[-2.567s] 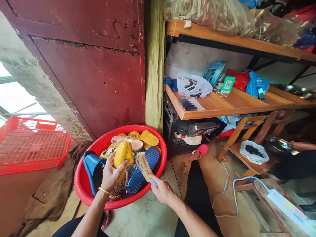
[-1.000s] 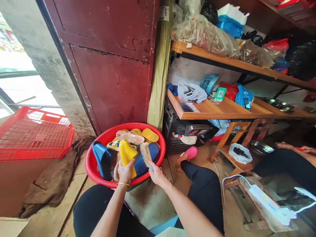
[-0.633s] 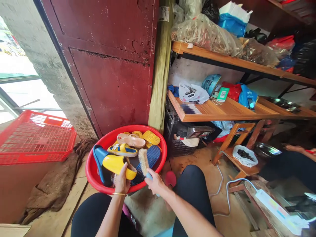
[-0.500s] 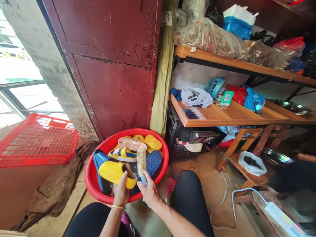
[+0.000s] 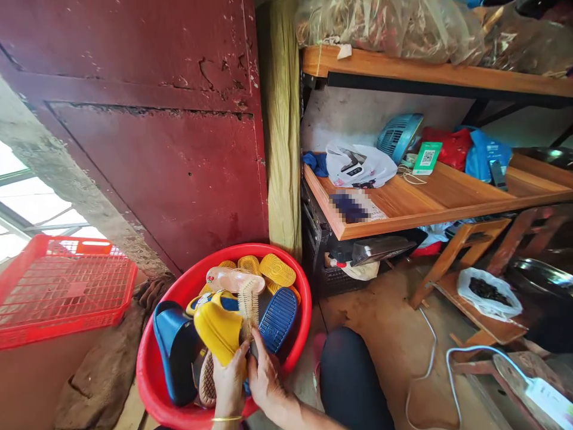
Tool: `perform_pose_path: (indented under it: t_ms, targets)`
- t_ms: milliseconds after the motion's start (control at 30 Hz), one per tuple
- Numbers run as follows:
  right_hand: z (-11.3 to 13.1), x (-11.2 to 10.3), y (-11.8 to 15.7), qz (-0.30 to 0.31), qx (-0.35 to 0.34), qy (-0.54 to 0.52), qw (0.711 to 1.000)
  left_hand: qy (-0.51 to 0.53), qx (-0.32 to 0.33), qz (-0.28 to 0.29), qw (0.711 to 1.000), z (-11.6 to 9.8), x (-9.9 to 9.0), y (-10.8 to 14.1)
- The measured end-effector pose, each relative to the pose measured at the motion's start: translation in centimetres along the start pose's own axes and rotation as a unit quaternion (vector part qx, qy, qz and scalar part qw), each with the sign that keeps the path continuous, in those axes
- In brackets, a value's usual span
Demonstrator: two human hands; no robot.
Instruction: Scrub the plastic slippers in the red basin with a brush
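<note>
My left hand (image 5: 229,379) grips a yellow slipper (image 5: 217,325) by its heel end, toe tilted up, above a red basin (image 5: 143,352). Closed round the handle of a scrub brush (image 5: 248,301), my right hand (image 5: 265,367) keeps the brush upright against the slipper's side. Inside the basin lie a dark blue slipper (image 5: 174,352) at the left and another blue slipper (image 5: 278,319), sole up, at the right. Several yellow soles (image 5: 277,270) and a pale pink sandal (image 5: 233,279) rest toward the back. The brush handle is mostly hidden by my fingers.
A maroon door (image 5: 156,173) stands behind the basin, with a red plastic crate (image 5: 67,286) to the left. At the right are a wooden shelf (image 5: 403,206) holding bags and a blue fan (image 5: 400,138), a wooden chair (image 5: 461,257), and a white power strip (image 5: 553,400) with its cable.
The view has shifted down and closer to the basin. The yellow slipper has turned from lying nearly level to toe-up, and the brush is now against its side.
</note>
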State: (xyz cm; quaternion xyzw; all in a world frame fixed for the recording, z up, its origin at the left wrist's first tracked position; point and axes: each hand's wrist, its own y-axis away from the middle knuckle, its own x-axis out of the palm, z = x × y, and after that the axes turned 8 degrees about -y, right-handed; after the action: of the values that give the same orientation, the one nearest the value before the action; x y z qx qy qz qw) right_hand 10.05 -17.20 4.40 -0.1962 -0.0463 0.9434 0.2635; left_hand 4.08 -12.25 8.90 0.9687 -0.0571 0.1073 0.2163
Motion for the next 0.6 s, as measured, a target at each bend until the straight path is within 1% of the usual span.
perform_pose_path:
  t_ms: [67,100,133,200,267,300,333,367,400,433,467,533,567,600]
  targets:
    - [-0.1,0.5,-0.5,-0.012,-0.01,-0.01,1.0,-0.039,0.095,-0.062,0.993,-1.2,0.7,-0.8]
    - [-0.1,0.7,-0.9,-0.021,-0.021,-0.018,0.999,-0.055,0.126,-0.085,0.987,-1.8,1.0,-1.2]
    - [0.0,0.7,-1.5,-0.025,-0.038,-0.029,0.999,-0.069,0.139,-0.096,0.983,-2.3,1.1,-1.5]
    - [0.4,0.1,-3.3,-0.022,-0.08,-0.051,0.995,-0.083,0.145,-0.108,0.98,-3.1,1.1,-2.1]
    - [0.8,-1.4,-5.9,-0.006,-0.113,-0.072,0.991,-0.095,0.142,-0.113,0.979,-3.9,0.9,-2.7]
    - [1.1,-2.4,-7.3,0.001,-0.118,-0.08,0.99,-0.104,0.138,-0.111,0.979,-4.5,0.7,-3.0]
    - [1.3,-3.4,-8.8,-0.002,-0.114,-0.091,0.989,-0.113,0.13,-0.103,0.98,-5.1,0.7,-3.5]
    - [1.4,-4.4,-10.1,-0.006,-0.096,-0.106,0.99,-0.123,0.119,-0.09,0.981,-5.9,0.8,-4.0]
    - [1.6,-5.4,-11.2,-0.017,-0.069,-0.123,0.99,-0.122,0.103,-0.066,0.985,-6.9,1.2,-4.7]
    - [1.7,-6.2,-12.0,-0.018,-0.035,-0.149,0.988,-0.111,0.081,-0.03,0.99,-7.9,1.7,-5.6]
    - [1.8,-6.9,-12.6,-0.018,0.001,-0.173,0.985,-0.104,0.056,0.005,0.993,-8.9,2.4,-6.6]
    - [1.9,-8.1,-13.1,-0.001,0.057,-0.211,0.976,-0.055,0.01,0.076,0.996,-10.5,4.1,-8.9]
    - [2.0,-8.5,-13.1,0.013,0.072,-0.221,0.972,-0.035,-0.013,0.108,0.993,-11.0,5.1,-10.1]
    - [2.1,-9.0,-13.1,0.023,0.077,-0.222,0.972,-0.039,-0.027,0.127,0.991,-11.2,6.2,-11.3]
